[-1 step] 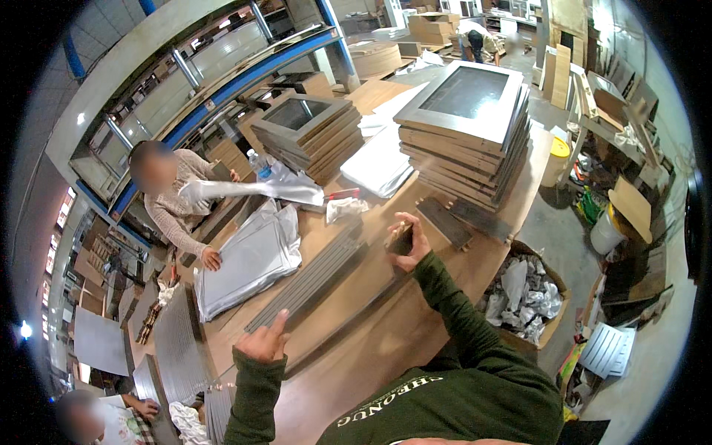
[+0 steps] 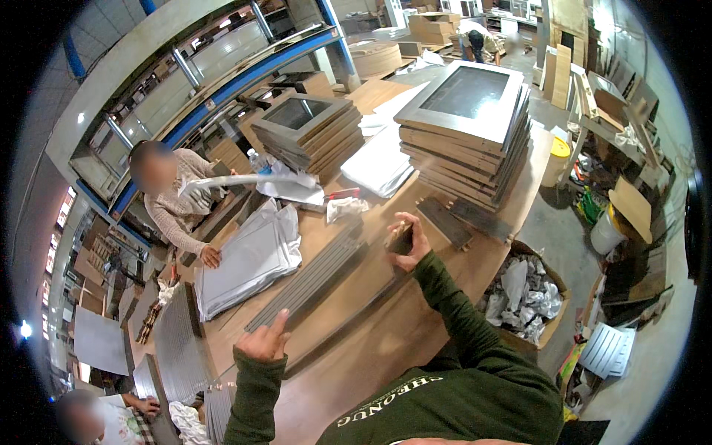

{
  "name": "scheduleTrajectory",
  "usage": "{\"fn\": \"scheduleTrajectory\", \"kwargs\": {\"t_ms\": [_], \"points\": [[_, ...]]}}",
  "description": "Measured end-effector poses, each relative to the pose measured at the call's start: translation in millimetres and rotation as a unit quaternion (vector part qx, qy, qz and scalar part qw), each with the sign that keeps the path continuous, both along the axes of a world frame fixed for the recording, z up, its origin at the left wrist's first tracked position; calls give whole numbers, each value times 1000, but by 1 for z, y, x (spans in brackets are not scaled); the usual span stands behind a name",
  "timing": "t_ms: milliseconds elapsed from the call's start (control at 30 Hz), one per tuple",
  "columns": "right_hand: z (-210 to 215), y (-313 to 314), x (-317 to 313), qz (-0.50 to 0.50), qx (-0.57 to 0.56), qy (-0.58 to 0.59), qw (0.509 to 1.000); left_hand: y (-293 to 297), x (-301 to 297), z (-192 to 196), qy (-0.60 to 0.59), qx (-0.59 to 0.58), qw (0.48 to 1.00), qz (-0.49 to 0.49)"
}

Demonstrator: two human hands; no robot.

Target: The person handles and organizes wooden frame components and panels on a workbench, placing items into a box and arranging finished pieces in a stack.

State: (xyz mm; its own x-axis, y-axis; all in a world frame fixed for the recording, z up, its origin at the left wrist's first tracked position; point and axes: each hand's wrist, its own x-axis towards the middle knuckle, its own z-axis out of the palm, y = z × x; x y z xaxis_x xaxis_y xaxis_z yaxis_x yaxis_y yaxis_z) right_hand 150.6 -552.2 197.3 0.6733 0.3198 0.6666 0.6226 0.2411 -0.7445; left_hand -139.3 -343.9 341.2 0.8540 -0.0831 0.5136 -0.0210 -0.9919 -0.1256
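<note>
My right hand (image 2: 408, 241) is wrapped round a small dark block (image 2: 400, 240) with a brownish face, held above the table. My left hand (image 2: 265, 340) is at the near end of a bundle of long grey strips (image 2: 304, 285), index finger stretched out and the other fingers loosely bent. Nothing shows in its grasp; whether the fingertip touches the strips I cannot tell. A long, narrow dark strip (image 2: 345, 324) lies between my two hands. Short dark boards (image 2: 445, 222) lie just beyond my right hand.
Framed panels (image 2: 463, 133) are stacked tall at the far right of the table (image 2: 371, 352), with a lower stack (image 2: 304, 133) farther left. Across from me, a co-worker's hand (image 2: 211, 256) rests on a white-wrapped panel (image 2: 248, 263). A box of crumpled wrapping (image 2: 523, 297) stands right.
The white wrapping sheet by the co-worker across the table has lifted and shifted a little. My own hands have not visibly moved.
</note>
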Motion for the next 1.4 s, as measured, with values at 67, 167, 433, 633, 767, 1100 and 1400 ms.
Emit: {"fn": "scheduleTrajectory", "kwargs": {"t_ms": [67, 167, 433, 633, 767, 1100, 1400], "points": [[7, 0, -4, 4, 6, 10, 1000, 3, 4, -6, 1, -7, 1000, -9], [26, -5, -13, 19, -4, -15, 1000, 15, 5, -27, 12, -22, 1000, -16], [37, -6, -18, 70, 8, 133, 989, 18, 15, -39, 37, -4, 999, -2], [132, -5, -1, -168, -35, -190, 967, 21, 13, -39, 89, -40, 995, 32], [176, 13, -9, 46, -274, -345, 896, 25, 15, -50, 112, -40, 990, 75], [161, 68, -44, 83, -319, -422, 845, 25, 22, -58, 45, -5, 997, 57], [115, 106, -57, 166, -549, -300, 762, 75, -76, -32, -119, -107, 959, 233]]}}
